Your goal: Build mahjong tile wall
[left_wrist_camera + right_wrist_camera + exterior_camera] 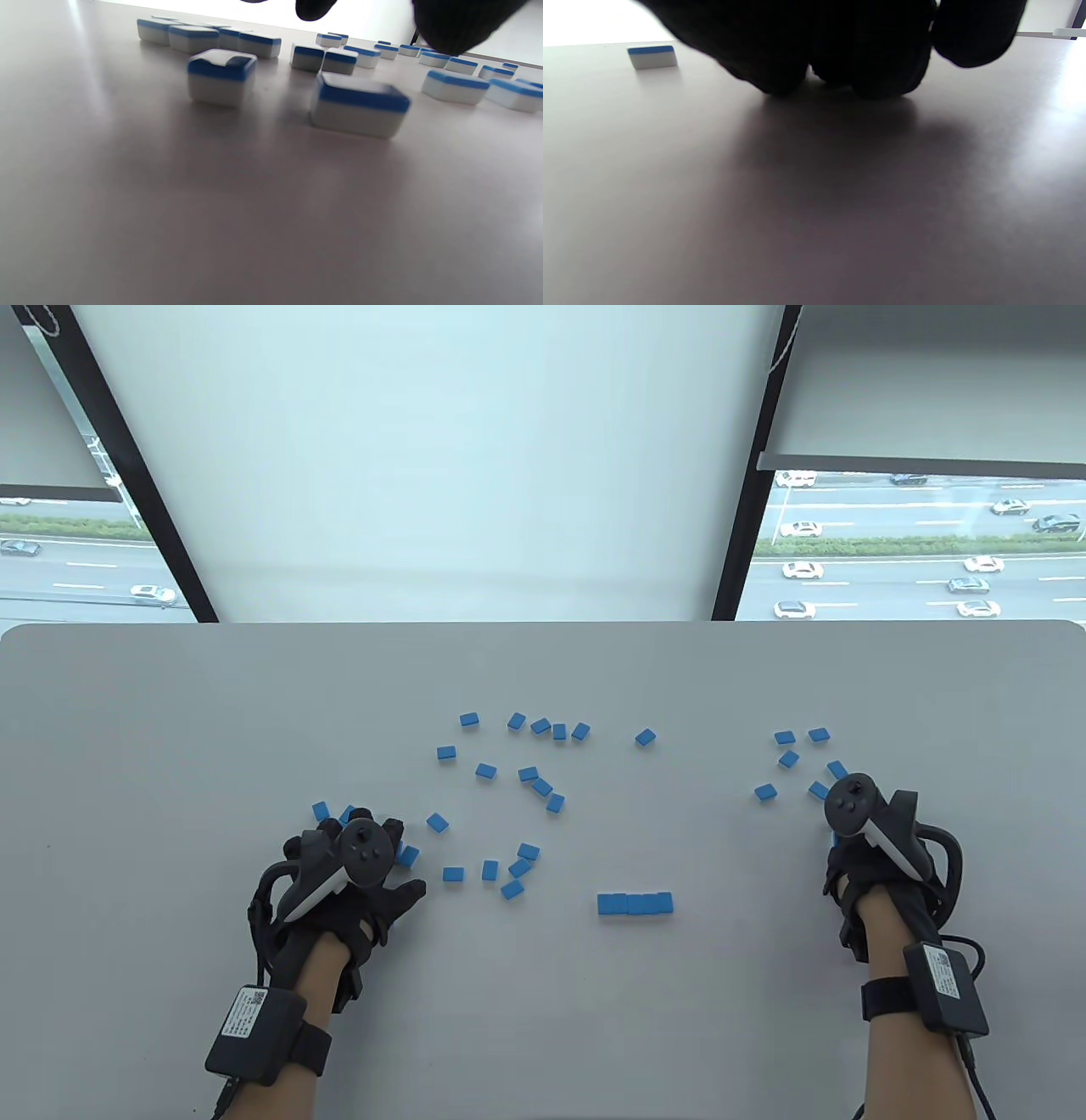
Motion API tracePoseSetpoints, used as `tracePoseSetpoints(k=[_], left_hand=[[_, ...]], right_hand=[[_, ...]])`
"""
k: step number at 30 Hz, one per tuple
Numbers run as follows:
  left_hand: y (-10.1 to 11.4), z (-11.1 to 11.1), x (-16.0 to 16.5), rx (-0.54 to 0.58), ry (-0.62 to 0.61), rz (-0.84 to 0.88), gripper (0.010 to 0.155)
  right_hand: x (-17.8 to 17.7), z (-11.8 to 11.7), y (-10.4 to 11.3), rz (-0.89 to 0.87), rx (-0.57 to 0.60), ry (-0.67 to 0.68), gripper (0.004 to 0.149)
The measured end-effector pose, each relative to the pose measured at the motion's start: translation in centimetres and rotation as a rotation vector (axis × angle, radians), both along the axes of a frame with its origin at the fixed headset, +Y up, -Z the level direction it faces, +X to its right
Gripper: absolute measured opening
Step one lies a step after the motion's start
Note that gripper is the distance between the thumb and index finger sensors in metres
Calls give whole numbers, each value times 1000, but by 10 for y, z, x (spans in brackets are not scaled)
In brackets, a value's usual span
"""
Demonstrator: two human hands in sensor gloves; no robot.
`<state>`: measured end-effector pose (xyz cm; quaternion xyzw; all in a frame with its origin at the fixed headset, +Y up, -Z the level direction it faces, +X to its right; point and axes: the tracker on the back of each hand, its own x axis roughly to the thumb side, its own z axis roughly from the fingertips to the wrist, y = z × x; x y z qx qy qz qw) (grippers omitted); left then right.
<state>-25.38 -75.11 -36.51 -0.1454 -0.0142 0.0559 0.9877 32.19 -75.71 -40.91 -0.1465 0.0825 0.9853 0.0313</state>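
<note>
Grey table (pixel 170 746) filled the lower half of the table view, w/ windows (pixel 916 551) and a road w/ cars behind it. Loose blue-backed mahjong tiles (pixel 526 774) lay scattered face down across the middle, approx. two dozen, plus a smaller cluster (pixel 789 758) to the right. Left hand (pixel 356 882) rested flat at the left edge of the scatter, fingers spread wide over a few tiles, thumb out to the side; gripping nothing that I could see. Right hand (pixel 865 848) sat at the near edge of the right cluster, fingertips (pixel 874 76) bunched narrow and down on the table in the right wrist view; a sliver of blue showed beside it, but can't tell if it held a tile. Short row of four tiles (pixel 635 903) lay side by side, touching, betw. the hands.
</note>
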Motion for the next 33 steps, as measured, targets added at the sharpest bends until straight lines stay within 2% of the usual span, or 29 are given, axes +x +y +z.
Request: tracePoseSetpoints(k=[7,11,20,25,33], left_hand=[[-1,-1,0,-1,1,5,85],[0,-1,-1,1,6,7,86],[-1,0,-2,1,10,-1,85],[-1,0,-1,2,6,-4,86],[-1,0,0,-10,6,-23,85]], right_hand=[[-7,0,0,20,9,16,59],[-24,4,7,-57,33,98,59],[-107,27,39,-159,76,372,60],[-143,37,37,-136,57,489,60],[-198,53,34,-129,93,646,59]])
